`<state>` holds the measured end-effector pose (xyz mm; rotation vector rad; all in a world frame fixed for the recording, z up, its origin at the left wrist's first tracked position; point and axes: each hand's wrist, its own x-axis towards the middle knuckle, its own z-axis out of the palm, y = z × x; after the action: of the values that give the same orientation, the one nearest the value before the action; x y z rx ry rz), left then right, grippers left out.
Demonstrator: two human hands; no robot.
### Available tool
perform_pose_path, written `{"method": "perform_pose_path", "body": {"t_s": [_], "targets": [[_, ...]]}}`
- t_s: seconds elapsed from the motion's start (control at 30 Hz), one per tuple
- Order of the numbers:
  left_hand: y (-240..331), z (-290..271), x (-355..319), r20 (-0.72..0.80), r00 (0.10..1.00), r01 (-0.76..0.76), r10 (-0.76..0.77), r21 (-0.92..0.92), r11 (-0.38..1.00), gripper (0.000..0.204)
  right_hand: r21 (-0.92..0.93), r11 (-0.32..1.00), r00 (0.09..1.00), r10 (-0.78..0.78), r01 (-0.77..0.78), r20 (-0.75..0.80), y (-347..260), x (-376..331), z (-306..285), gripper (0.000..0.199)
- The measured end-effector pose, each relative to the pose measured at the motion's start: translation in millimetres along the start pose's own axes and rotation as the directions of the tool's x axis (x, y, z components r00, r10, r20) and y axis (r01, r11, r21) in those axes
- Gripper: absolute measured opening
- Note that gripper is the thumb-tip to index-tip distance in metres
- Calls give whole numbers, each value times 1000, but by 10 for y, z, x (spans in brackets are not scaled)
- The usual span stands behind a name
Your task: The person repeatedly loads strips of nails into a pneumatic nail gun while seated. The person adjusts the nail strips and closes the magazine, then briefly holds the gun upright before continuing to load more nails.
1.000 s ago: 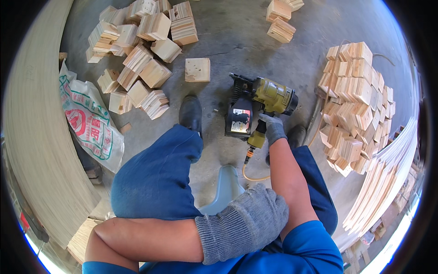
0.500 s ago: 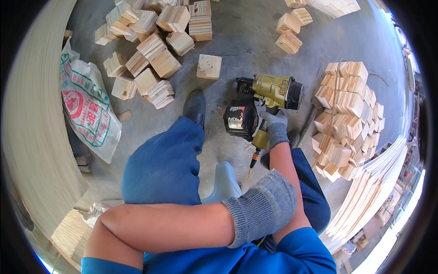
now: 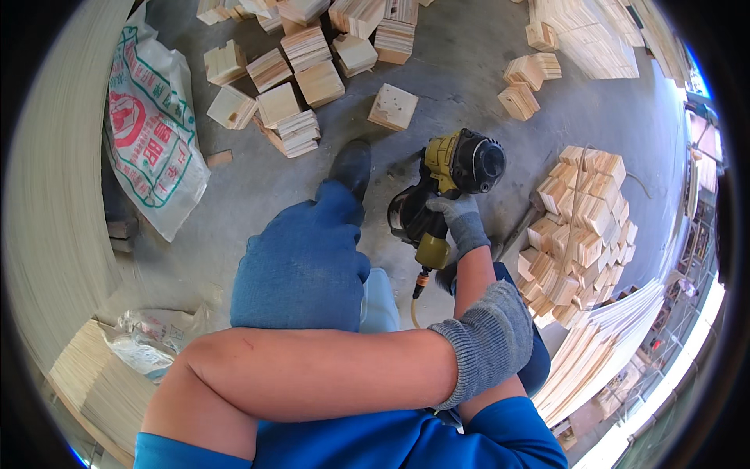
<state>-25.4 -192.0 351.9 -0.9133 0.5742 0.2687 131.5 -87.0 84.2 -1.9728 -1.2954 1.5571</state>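
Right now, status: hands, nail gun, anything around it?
Right hand gripping the yellow nail gun, held low over the concrete floor. Left hand gloved, resting on right forearm. Wooden block just beyond the gun.

Yellow/black nail gun (image 3: 449, 191), upright, nose down twd concrete floor; hose at handle base

White woven sack (image 3: 152, 133) with red and green print lies flat on the floor, far left. Crumpled clear plastic bag (image 3: 148, 340) sits near left, on a wood stack.
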Motion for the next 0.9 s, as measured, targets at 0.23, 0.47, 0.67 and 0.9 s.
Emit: {"method": "perform_pose_path", "body": {"t_s": [0.23, 0.47, 0.67, 0.9], "targets": [[10, 35, -67, 65, 997, 31, -34, 50, 998, 38, -7, 1000, 994, 22, -23, -103, 299, 85, -100, 57], [54, 126, -3, 127, 992, -38, 13, 199, 979, 37, 208, 958, 976, 213, -198, -51, -27, -25, 39, 30], [88, 269, 109, 252, 960, -278, 126, 780, 560, 36, 291, 949, 991, 135, -122, -24, 181, -78, -90, 24], [90, 393, 127, 510, 809, -309, 293, 792, -526, 34, 295, 952, 997, 82, -80, 5, 232, -142, -62, 25]]}}
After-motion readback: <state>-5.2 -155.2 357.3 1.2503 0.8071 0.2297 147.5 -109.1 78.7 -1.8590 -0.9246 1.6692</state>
